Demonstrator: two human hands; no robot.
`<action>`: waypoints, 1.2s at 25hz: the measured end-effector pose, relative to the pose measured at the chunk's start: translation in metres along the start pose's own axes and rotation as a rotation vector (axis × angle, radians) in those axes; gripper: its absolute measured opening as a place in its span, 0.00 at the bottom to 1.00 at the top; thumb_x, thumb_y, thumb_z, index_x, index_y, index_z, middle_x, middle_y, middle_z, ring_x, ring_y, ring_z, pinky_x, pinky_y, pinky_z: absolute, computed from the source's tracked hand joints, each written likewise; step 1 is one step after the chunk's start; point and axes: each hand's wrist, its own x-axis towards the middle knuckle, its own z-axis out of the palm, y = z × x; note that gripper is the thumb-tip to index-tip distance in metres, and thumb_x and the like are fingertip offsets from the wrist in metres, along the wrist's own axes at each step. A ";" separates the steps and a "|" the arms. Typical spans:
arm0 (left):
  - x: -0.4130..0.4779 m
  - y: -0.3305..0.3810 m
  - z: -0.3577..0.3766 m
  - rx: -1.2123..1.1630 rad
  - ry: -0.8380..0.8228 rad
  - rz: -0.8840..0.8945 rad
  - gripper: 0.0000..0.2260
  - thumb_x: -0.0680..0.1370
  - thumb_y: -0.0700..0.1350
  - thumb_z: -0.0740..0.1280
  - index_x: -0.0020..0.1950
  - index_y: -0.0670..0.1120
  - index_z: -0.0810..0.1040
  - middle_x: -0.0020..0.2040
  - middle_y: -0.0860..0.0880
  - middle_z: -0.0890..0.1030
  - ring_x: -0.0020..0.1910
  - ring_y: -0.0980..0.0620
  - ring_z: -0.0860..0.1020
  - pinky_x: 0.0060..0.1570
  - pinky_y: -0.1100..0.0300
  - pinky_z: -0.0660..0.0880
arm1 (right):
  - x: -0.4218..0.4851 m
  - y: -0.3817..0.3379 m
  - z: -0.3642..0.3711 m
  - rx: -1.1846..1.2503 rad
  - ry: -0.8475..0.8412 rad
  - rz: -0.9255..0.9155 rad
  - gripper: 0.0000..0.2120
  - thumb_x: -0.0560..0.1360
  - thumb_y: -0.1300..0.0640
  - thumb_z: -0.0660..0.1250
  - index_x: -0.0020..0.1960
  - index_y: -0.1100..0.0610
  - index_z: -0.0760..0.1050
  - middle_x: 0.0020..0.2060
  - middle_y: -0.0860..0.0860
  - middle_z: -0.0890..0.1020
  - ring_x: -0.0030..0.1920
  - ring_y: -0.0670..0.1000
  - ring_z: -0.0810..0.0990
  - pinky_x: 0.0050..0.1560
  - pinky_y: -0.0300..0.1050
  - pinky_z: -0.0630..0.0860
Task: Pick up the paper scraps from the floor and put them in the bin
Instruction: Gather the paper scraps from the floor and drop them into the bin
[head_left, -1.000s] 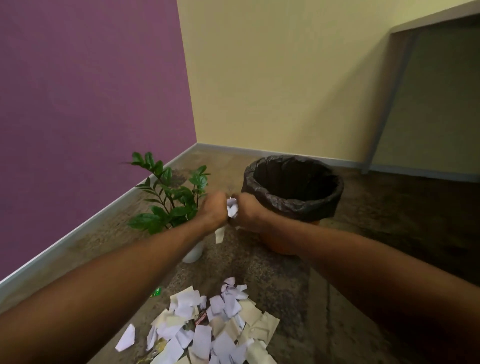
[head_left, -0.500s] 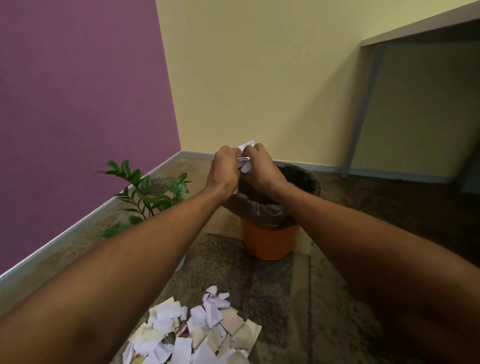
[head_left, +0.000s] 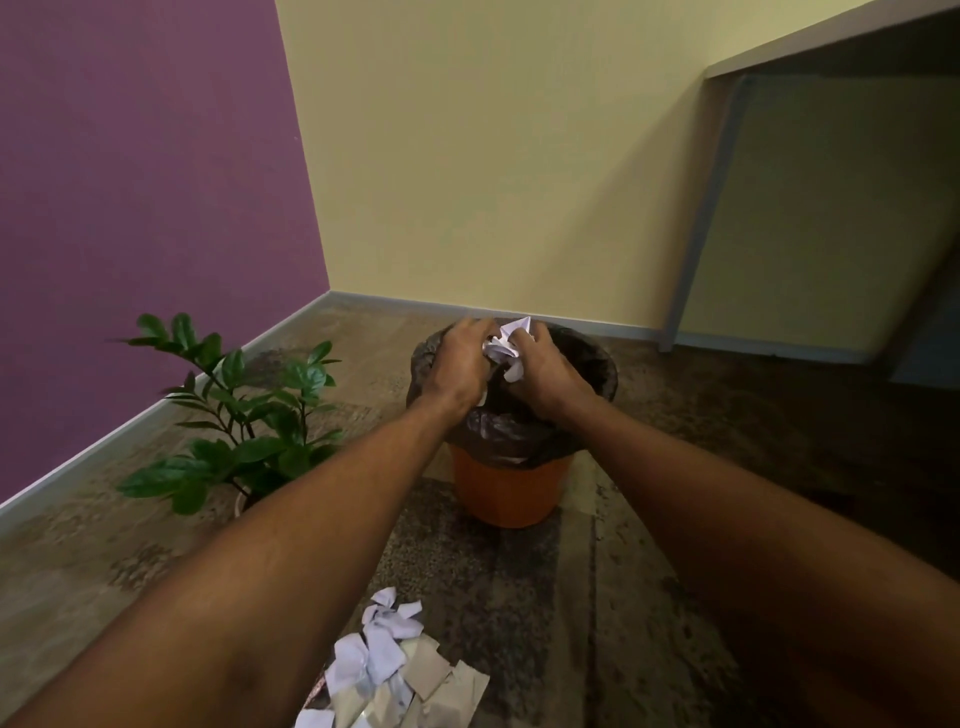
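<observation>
Your left hand (head_left: 457, 366) and your right hand (head_left: 545, 371) are side by side, right over the open top of the bin (head_left: 511, 483). Together they hold a crumpled wad of white paper scraps (head_left: 506, 347). The fingers of both hands curl around the wad, so each grip is closed on paper. Most of the wad is hidden behind your fingers; only some white folds poke out between and above the hands. One small white bit shows under your left hand, and you cannot tell if it is held or loose.

The bin is orange, with a dark plastic bag (head_left: 519, 441) folded over its rim. Your hands and wrists cover much of its mouth, so you cannot see what is inside.

More paper scraps lie in a pile on the floor (head_left: 395, 670) close to you, well apart from the bin. They are white and tan. Your left arm covers the pile's left side, and the bottom edge of the view cuts off the rest.

A leafy green plant (head_left: 244, 415) stands to the left of the bin, near the purple wall (head_left: 130, 182). Your left arm hides nearly all of its pot. The yellow wall (head_left: 493, 156) is behind the bin. At the far right, a counter (head_left: 831, 41) sticks out from the wall, only partly in view.
</observation>
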 end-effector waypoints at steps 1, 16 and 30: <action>0.001 -0.003 0.001 -0.005 -0.034 0.012 0.11 0.75 0.39 0.70 0.58 0.43 0.82 0.54 0.44 0.82 0.51 0.48 0.78 0.48 0.61 0.72 | 0.000 0.002 0.001 -0.025 -0.034 0.025 0.29 0.74 0.56 0.73 0.72 0.55 0.66 0.64 0.58 0.70 0.61 0.60 0.76 0.60 0.56 0.77; -0.021 -0.009 -0.035 0.195 0.032 0.109 0.11 0.76 0.36 0.68 0.50 0.50 0.73 0.49 0.53 0.73 0.48 0.54 0.74 0.45 0.58 0.77 | -0.020 -0.024 -0.025 -0.393 0.207 -0.121 0.18 0.76 0.58 0.71 0.63 0.56 0.72 0.58 0.55 0.77 0.53 0.57 0.80 0.49 0.53 0.81; -0.190 -0.079 -0.097 0.292 -0.406 0.013 0.07 0.74 0.39 0.66 0.49 0.49 0.77 0.48 0.51 0.81 0.46 0.50 0.79 0.42 0.57 0.74 | -0.121 -0.104 0.092 -0.453 -0.081 -0.880 0.14 0.72 0.57 0.72 0.56 0.58 0.79 0.48 0.56 0.83 0.43 0.58 0.83 0.38 0.51 0.78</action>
